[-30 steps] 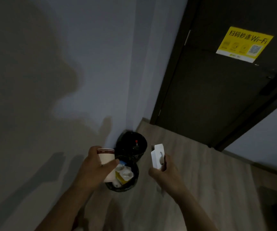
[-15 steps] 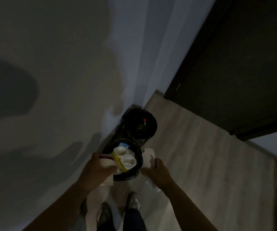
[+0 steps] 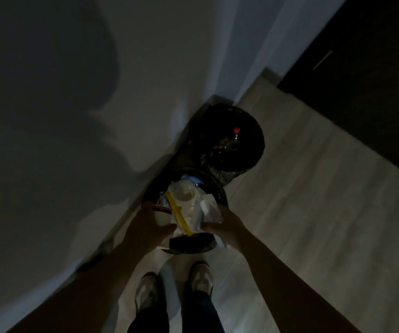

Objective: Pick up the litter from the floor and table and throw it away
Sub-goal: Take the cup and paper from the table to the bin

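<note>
A black-bagged bin [image 3: 193, 245] stands on the floor by the wall, filled with white packaging and a yellow strip. My left hand [image 3: 146, 227] grips a white paper cup [image 3: 163, 213] with a dark red band at the bin's left rim. My right hand [image 3: 225, 225] holds a white packet [image 3: 210, 209] over the bin's right side. The packet touches the litter heaped in the bin.
A second black-bagged bin [image 3: 235, 143] with a red-capped bottle inside stands just beyond, in the corner. The grey wall runs along the left, a dark door [image 3: 362, 80] at the upper right. My two shoes [image 3: 173, 289] stand on the pale wood floor before the bin.
My head has tilted further down and closer to the bins. Both hands have lowered, bringing the cup and the white packet onto the near bin's opening.
</note>
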`<state>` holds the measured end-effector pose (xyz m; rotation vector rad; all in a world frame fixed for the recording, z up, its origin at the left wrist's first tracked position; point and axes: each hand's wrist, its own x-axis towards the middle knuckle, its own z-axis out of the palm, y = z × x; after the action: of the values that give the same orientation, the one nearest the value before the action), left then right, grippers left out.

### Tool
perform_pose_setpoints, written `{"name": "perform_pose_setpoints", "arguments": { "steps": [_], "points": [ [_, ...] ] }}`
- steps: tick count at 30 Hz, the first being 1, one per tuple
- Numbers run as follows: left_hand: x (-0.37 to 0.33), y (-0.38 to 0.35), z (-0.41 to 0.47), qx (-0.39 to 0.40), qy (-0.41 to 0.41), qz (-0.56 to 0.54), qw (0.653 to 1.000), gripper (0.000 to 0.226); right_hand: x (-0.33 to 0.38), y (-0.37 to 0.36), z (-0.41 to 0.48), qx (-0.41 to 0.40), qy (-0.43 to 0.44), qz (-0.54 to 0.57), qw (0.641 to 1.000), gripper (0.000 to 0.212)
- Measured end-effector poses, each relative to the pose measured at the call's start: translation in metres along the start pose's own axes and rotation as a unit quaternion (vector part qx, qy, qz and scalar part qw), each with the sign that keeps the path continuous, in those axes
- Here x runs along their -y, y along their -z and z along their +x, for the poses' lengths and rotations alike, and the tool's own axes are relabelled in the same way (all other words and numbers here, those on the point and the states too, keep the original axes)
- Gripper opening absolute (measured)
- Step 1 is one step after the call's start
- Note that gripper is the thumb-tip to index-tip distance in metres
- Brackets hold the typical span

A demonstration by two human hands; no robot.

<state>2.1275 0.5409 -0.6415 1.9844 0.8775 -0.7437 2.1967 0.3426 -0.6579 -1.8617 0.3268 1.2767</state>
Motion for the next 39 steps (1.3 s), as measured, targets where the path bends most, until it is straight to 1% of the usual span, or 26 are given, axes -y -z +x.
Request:
{"name": "perform_pose_setpoints", "arguments": {
  "steps": [3, 6, 9, 10, 12, 14, 17, 19, 22, 24, 29, 33, 36, 39],
  "points": [
    [0.020, -0.016, 0.030, -0.009, 0.017, -0.001, 1.000, 0.087, -0.011, -0.008, 0.035, -0.027, -0.004, -0.007, 1.000, 0.083],
    [0.035, -0.027, 0.051, -0.010, 0.021, 0.010, 1.000, 0.086, -0.016, -0.015, 0.058, -0.043, -0.003, -0.019, 0.999, 0.091],
    [0.040, -0.031, 0.065, -0.015, 0.021, 0.010, 1.000, 0.088, -0.014, -0.020, 0.070, -0.058, -0.011, -0.009, 0.998, 0.094],
    [0.040, -0.032, 0.068, -0.015, 0.017, 0.011, 1.000, 0.089, -0.014, -0.021, 0.071, -0.064, -0.001, -0.015, 0.998, 0.094],
    [0.037, -0.030, 0.072, -0.010, 0.011, 0.020, 1.000, 0.093, -0.015, -0.019, 0.072, -0.074, 0.030, -0.071, 0.994, 0.088],
    [0.034, -0.028, 0.074, 0.005, 0.002, 0.034, 0.999, 0.094, -0.016, -0.015, 0.069, -0.083, 0.026, -0.141, 0.986, 0.074],
    [0.027, -0.022, 0.073, 0.028, 0.005, 0.087, 0.996, 0.083, -0.011, -0.008, 0.061, -0.082, 0.026, -0.264, 0.961, 0.050],
    [0.022, -0.018, 0.069, 0.047, 0.003, 0.138, 0.989, 0.074, -0.005, -0.002, 0.054, -0.076, 0.040, -0.354, 0.931, 0.047],
    [0.013, -0.010, 0.060, 0.057, -0.008, 0.183, 0.981, 0.055, 0.007, 0.004, 0.043, -0.073, 0.059, -0.430, 0.898, 0.040],
    [0.008, -0.002, 0.050, 0.059, -0.022, 0.201, 0.978, 0.046, 0.016, 0.006, 0.032, -0.070, 0.071, -0.458, 0.883, 0.036],
    [-0.007, 0.017, 0.009, 0.054, -0.074, 0.254, 0.963, 0.042, 0.035, 0.007, -0.012, -0.057, 0.108, -0.474, 0.872, 0.036],
    [-0.022, 0.032, -0.045, 0.046, -0.098, 0.271, 0.956, 0.046, 0.046, 0.007, -0.063, -0.054, 0.150, -0.478, 0.864, 0.039],
    [-0.033, 0.048, -0.095, 0.024, -0.115, 0.272, 0.955, 0.047, 0.055, 0.007, -0.107, -0.055, 0.196, -0.500, 0.842, 0.038],
    [-0.040, 0.067, -0.150, 0.006, -0.122, 0.266, 0.956, 0.055, 0.069, 0.009, -0.157, -0.045, 0.233, -0.515, 0.824, 0.041]
  ]
}}
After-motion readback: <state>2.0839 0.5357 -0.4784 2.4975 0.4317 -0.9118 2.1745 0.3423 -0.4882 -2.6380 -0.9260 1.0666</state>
